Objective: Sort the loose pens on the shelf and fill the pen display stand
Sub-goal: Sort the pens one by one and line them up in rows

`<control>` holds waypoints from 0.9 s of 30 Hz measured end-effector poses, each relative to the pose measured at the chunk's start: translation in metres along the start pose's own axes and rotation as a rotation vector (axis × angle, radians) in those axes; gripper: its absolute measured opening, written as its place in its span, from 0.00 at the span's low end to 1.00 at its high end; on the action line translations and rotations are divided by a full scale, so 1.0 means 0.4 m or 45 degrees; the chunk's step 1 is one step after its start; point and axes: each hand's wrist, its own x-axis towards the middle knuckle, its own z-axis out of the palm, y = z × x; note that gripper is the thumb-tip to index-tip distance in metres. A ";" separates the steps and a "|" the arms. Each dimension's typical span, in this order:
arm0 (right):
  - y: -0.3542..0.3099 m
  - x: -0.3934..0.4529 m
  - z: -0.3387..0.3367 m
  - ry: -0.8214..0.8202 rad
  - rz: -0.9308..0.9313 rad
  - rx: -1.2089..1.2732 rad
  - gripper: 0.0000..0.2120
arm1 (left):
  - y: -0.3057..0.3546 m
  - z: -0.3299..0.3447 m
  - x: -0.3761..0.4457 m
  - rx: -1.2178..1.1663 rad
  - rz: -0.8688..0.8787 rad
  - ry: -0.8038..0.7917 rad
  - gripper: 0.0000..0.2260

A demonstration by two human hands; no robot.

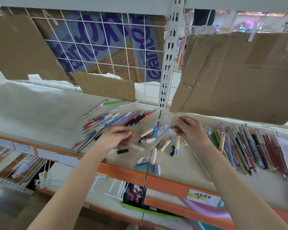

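— What are we holding? 
— Our right hand (188, 130) pinches one thin clear pen (158, 141) at its upper end; the pen slants down toward the scattered caps (158, 143) on the shelf (40, 113) between our hands. Our left hand (116, 136) hovers blurred over the loose pens (113, 121), fingers curled; whether it grips anything we cannot tell.
— How do we do this well?
— Match it by type, then lay it parallel with the sorted row (249, 146) to the right of our right hand. No display stand is in sight yet.
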 end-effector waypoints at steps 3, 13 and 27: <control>0.016 0.003 -0.007 0.052 0.023 -0.078 0.06 | -0.029 -0.025 -0.003 0.138 0.034 0.061 0.05; 0.048 -0.009 0.003 -0.121 0.075 -0.038 0.03 | -0.096 0.071 -0.037 0.957 0.236 -0.086 0.07; 0.041 -0.025 -0.002 -0.275 0.081 0.139 0.11 | -0.098 0.070 -0.021 1.150 0.372 -0.032 0.10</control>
